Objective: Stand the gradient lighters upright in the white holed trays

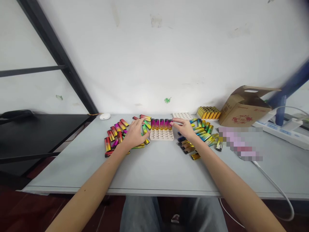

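Observation:
A white tray with round holes (161,136) lies in front of me. Along its back edge stands a row of several purple-and-gold lighters (161,124). With thumb and fingertips, my right hand (183,128) pinches the lighter at the right end of that row (170,124), which is upright in the tray. My left hand (134,132) hovers over loose lighters left of the tray, fingers stretched and thumb apart, holding nothing I can see. Around it lie red-and-gold lighters (112,133) and a few green ones (145,129), partly hidden by the hand.
Blue, gold and brown lighters (205,135) are heaped right of the tray. Behind them are another white tray (182,115) and a block of upright gold lighters (209,112). An open cardboard box (241,111), power strip (281,131), blurred-out item (238,143) and white case (105,116) also lie around.

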Demonstrator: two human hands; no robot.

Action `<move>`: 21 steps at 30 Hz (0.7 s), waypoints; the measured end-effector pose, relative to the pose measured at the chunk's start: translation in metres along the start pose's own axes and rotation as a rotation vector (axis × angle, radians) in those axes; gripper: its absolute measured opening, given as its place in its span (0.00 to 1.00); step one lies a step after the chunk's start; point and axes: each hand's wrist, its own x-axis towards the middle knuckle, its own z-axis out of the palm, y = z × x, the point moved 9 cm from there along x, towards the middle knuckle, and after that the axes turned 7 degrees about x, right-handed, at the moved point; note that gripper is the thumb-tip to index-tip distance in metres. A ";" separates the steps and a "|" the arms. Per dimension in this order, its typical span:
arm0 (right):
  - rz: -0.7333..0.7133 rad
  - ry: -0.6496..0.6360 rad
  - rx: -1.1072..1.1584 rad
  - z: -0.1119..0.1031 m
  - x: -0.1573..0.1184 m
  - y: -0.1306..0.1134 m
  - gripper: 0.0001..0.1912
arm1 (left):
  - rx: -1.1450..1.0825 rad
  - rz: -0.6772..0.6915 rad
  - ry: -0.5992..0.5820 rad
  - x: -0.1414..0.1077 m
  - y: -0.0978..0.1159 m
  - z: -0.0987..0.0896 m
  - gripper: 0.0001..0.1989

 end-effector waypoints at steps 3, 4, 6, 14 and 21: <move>-0.048 -0.078 -0.211 0.000 -0.003 -0.010 0.20 | 0.128 0.051 -0.144 -0.005 0.001 0.021 0.34; -0.082 -0.122 -0.300 0.001 -0.005 -0.015 0.21 | 0.153 0.048 -0.182 -0.006 -0.001 0.026 0.35; -0.131 -0.225 -0.468 0.007 -0.010 -0.020 0.27 | 0.192 0.045 -0.229 -0.008 -0.005 0.032 0.36; -0.173 -0.463 -0.822 0.029 -0.028 -0.011 0.42 | 0.291 0.027 -0.171 -0.003 -0.020 0.026 0.34; -0.013 -0.461 -0.852 0.013 -0.027 -0.001 0.50 | 0.310 -0.153 -0.151 0.000 -0.058 0.017 0.30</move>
